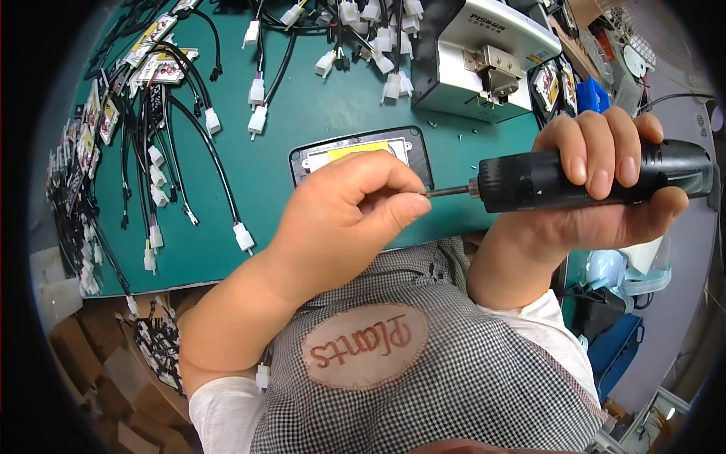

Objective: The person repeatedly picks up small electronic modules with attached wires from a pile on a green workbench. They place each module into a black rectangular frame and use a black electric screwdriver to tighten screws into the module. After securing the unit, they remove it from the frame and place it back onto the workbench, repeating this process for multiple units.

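Observation:
My right hand (594, 151) is wrapped round a black electric screwdriver (522, 181), held level with its bit pointing left. At the bit's tip, the thumb and forefinger of my left hand (340, 200) are pinched together. Whatever is between those fingertips is too small or hidden to name. Just beyond my left hand lies a dark rectangular housing (420, 151) with rounded corners. A white module (397, 153) with a yellow label sits inside it, and my left hand hides the near part of both.
A white box-shaped machine (484, 45) with a metal fixture stands at the back right, several small screws (460, 138) beside it. Black cables with white connectors (257, 121) lie at the back. Wired modules (162, 68) are heaped along the left of the green mat (265, 181).

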{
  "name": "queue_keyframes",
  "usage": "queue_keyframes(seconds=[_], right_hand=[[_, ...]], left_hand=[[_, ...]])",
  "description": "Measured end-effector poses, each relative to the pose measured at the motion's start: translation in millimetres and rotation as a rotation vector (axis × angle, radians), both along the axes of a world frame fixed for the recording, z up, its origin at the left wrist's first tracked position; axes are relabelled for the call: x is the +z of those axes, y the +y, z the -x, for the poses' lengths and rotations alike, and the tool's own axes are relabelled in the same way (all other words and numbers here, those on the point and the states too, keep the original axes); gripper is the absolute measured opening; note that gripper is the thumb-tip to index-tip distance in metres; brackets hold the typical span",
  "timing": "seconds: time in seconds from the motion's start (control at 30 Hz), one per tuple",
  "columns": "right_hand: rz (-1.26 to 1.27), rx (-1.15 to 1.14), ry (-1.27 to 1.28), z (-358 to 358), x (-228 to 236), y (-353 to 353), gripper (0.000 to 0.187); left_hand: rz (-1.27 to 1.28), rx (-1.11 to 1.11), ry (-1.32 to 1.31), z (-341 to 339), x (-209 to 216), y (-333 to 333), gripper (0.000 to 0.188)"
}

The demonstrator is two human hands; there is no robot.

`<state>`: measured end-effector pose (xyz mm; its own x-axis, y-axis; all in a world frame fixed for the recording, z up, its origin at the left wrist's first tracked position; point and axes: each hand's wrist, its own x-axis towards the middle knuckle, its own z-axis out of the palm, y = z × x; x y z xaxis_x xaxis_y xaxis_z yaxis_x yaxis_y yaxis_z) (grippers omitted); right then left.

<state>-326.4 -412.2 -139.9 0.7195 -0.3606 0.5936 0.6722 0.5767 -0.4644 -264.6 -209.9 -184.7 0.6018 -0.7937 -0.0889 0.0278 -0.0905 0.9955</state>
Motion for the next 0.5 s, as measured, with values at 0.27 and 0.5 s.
queue_keyframes(seconds=[0.27, 0.5], right_hand=[[-0.104, 0.072, 0.02, 4, 3, 7, 0.044], [0.031, 0.022, -0.012, 8, -3, -6, 0.049]], left_hand=[[0.245, -0.144, 0.429, 10, -4, 2, 0.015], [0.017, 0.034, -0.523, -11, -3, 10, 0.051]])
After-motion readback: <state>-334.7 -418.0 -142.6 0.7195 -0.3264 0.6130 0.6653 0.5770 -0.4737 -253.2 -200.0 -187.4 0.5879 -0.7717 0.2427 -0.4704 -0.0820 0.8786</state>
